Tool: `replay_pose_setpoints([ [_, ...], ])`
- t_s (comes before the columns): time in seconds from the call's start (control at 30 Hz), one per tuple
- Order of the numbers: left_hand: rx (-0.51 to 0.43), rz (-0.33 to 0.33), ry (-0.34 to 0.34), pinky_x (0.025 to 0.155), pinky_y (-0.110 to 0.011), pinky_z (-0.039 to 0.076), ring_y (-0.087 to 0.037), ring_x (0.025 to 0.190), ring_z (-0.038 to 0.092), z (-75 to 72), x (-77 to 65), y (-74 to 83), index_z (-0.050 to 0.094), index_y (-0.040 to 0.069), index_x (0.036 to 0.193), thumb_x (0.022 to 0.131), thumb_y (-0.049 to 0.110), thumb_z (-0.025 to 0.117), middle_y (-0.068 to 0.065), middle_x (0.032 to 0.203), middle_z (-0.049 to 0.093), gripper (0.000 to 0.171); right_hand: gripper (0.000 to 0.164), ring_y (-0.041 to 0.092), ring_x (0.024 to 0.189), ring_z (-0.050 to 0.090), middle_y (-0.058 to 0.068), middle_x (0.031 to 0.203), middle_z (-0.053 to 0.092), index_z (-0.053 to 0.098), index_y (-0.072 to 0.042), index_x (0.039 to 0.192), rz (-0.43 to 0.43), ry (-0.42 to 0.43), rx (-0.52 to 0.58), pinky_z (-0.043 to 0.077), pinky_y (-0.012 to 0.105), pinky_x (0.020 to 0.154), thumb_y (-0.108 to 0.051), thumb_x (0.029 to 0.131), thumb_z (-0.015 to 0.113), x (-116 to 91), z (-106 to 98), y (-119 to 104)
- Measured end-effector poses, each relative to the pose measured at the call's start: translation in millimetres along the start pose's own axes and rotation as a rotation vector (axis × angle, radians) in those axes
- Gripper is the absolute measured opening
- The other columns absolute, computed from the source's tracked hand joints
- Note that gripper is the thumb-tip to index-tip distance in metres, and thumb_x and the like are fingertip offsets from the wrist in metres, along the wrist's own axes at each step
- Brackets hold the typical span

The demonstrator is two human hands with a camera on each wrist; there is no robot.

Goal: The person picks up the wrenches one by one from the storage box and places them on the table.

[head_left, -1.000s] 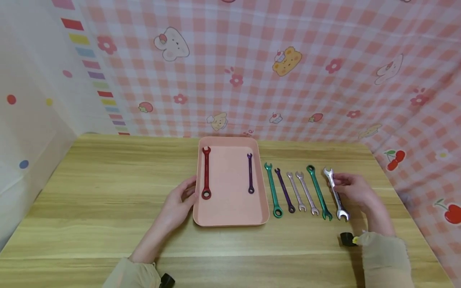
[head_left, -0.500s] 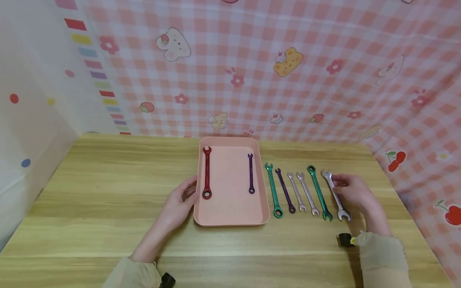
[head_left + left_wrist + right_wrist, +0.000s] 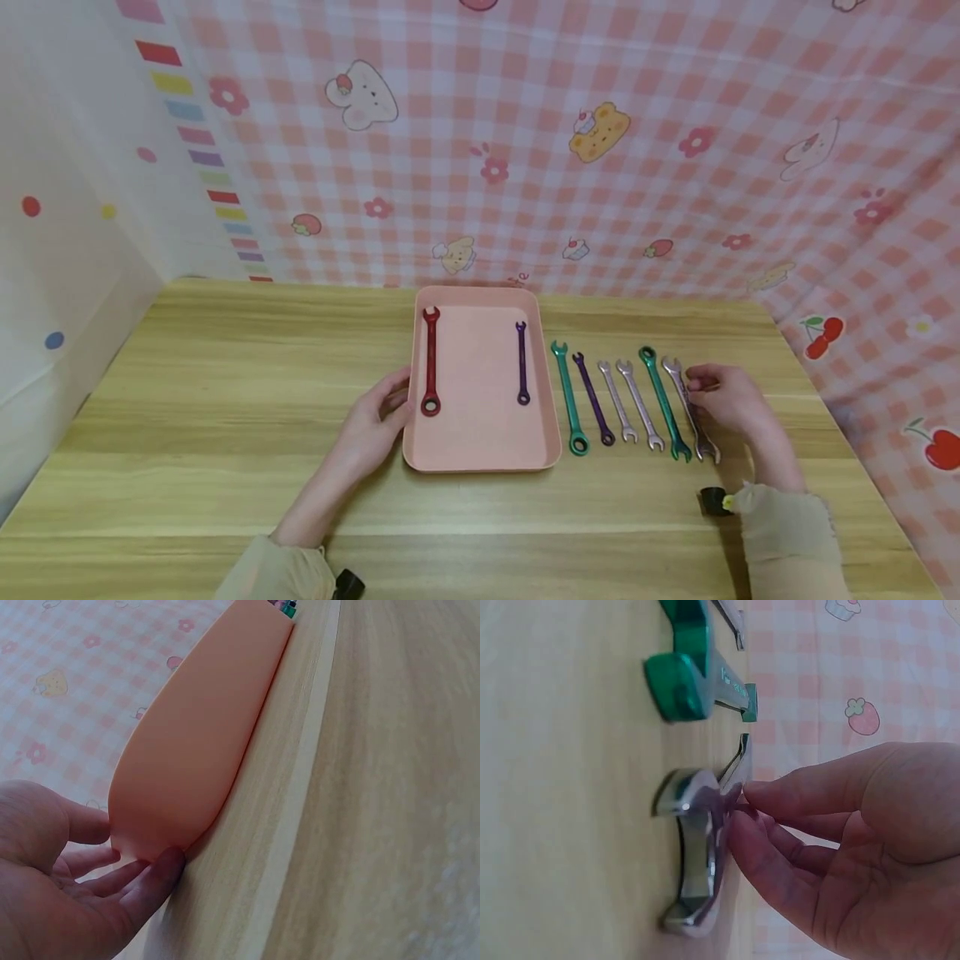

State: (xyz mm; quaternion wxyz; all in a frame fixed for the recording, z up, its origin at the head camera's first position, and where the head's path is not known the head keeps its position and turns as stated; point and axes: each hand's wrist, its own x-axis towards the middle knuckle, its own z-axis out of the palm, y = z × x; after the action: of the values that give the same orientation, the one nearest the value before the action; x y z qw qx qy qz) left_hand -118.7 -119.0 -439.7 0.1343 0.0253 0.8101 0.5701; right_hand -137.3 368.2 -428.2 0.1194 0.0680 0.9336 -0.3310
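My right hand [image 3: 726, 398] pinches the edge of a silver open-ended wrench [image 3: 693, 417] at the right end of a row of wrenches. In the right wrist view, thumb and fingertips meet at the shaft of this silver wrench [image 3: 699, 855], which is tilted on the table. Just left of it lies a green wrench [image 3: 666, 408]. My left hand [image 3: 375, 425] rests against the left side of a pink tray [image 3: 483, 458], its fingertips touching the tray's outer wall [image 3: 187, 735]. Inside the tray lie a red wrench [image 3: 431, 362] at left and a purple wrench [image 3: 522, 362] at right.
Between the tray and the green wrench lie another green wrench [image 3: 570, 400], a purple wrench [image 3: 594, 400] and two small silver wrenches, one of them [image 3: 641, 408] nearer the right. The wooden table [image 3: 225, 383] meets a pink checked cloth [image 3: 480, 167] at the back.
The silver wrench at the row's right end has shifted left, closer to the green one, moved by my right hand. My left hand and the tray stay in place.
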Motion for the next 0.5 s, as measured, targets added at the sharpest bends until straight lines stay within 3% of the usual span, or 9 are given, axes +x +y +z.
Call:
replay_pose_setpoints([
  [0.1, -0.008, 0.003, -0.002, 0.122, -0.052, 0.047, -0.042, 0.149, 0.051, 0.0, -0.1, -0.9, 0.038, -0.001, 0.16, 0.108, 0.006, 0.051, -0.026, 0.163, 0.046, 0.054, 0.041, 0.013, 0.089, 0.064, 0.034, 0.113, 0.068, 0.055, 0.021, 0.132, -0.003, 0.012, -0.024, 0.054, 0.014, 0.065, 0.0, 0.098, 0.06, 0, 0, 0],
  [0.3, -0.013, 0.006, -0.004, 0.122, -0.052, 0.047, -0.043, 0.149, 0.05, 0.3, 0.7, -2.6, 0.037, -0.001, 0.16, 0.108, 0.004, 0.05, -0.026, 0.163, 0.045, 0.054, 0.047, 0.047, 0.114, 0.067, 0.036, 0.126, 0.065, 0.053, 0.015, 0.141, -0.021, 0.042, -0.079, 0.056, 0.023, 0.073, -0.015, 0.105, 0.056, -3, 1, -6],
  [0.5, -0.015, 0.006, -0.006, 0.122, -0.052, 0.047, -0.043, 0.149, 0.051, 0.2, 0.2, -1.7, 0.037, -0.002, 0.16, 0.108, 0.004, 0.05, -0.027, 0.163, 0.045, 0.054, 0.055, 0.05, 0.125, 0.063, 0.032, 0.137, 0.064, 0.05, 0.007, 0.149, -0.063, 0.117, -0.084, 0.061, 0.045, 0.091, -0.031, 0.109, 0.053, -6, 6, -27],
])
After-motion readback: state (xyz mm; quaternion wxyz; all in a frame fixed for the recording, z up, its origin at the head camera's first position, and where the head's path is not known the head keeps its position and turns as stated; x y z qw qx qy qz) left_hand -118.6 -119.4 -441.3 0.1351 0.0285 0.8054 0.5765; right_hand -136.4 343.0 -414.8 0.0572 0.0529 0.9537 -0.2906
